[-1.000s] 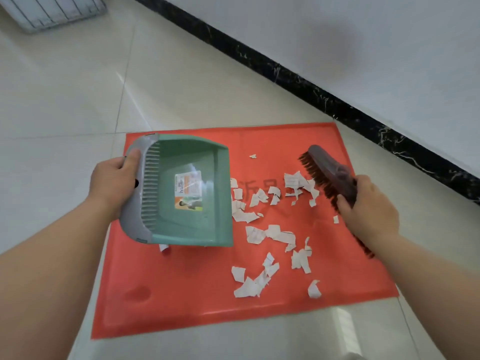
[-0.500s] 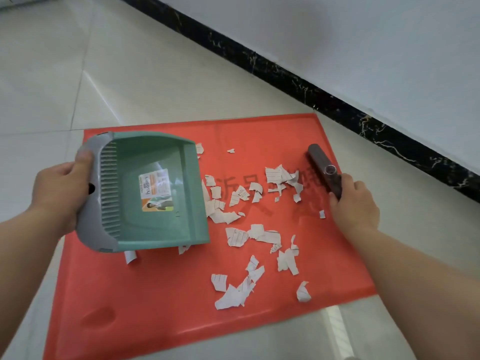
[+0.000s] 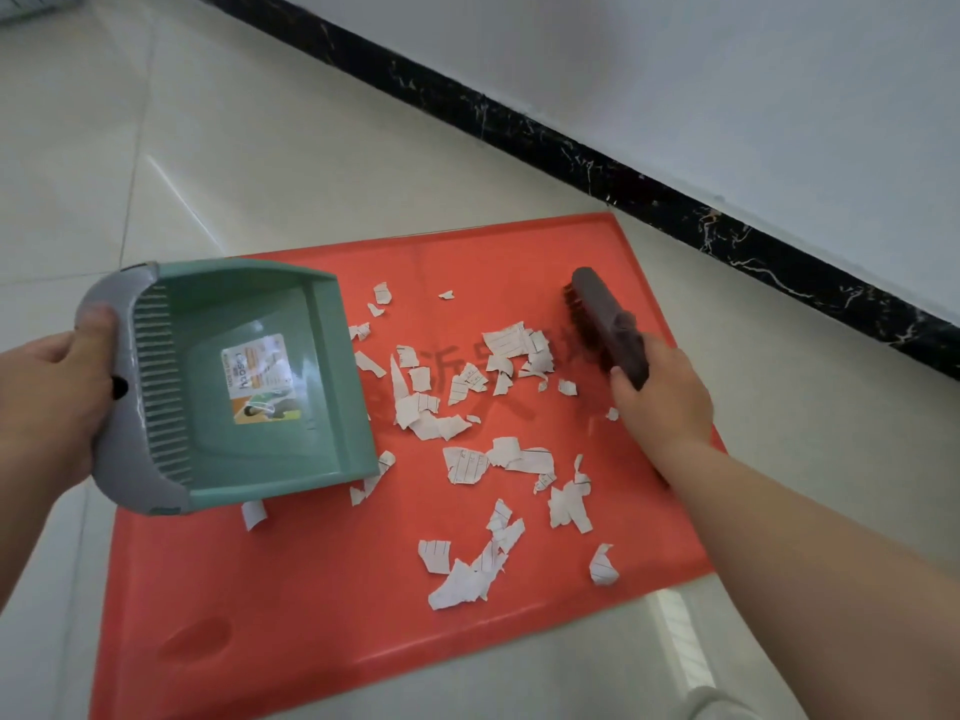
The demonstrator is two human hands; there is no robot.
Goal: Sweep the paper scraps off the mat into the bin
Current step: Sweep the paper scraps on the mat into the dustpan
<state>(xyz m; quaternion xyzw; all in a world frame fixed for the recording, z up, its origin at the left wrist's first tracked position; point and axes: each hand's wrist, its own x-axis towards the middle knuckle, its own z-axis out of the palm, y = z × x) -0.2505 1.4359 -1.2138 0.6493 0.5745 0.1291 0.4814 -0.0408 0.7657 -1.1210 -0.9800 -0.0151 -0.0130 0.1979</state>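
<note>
A red mat (image 3: pixel 311 589) lies on the tiled floor. Several torn white paper scraps (image 3: pixel 470 462) are scattered over its middle and right half. My left hand (image 3: pixel 57 392) grips the grey back edge of a green dustpan (image 3: pixel 244 387), whose open lip faces the scraps at the mat's left side. My right hand (image 3: pixel 662 394) grips a dark brown brush (image 3: pixel 602 324) at the far right of the scraps, bristles turned left and down toward the mat. No bin is in view.
Pale floor tiles (image 3: pixel 260 148) surround the mat. A black marble skirting (image 3: pixel 675 200) and a white wall run diagonally behind the mat, close to its far right corner. A white object shows at the bottom right edge.
The brush has rotated in my right hand so its bristles show again, beside the scraps. The dustpan stays at the mat's left side. The view has shifted slightly.
</note>
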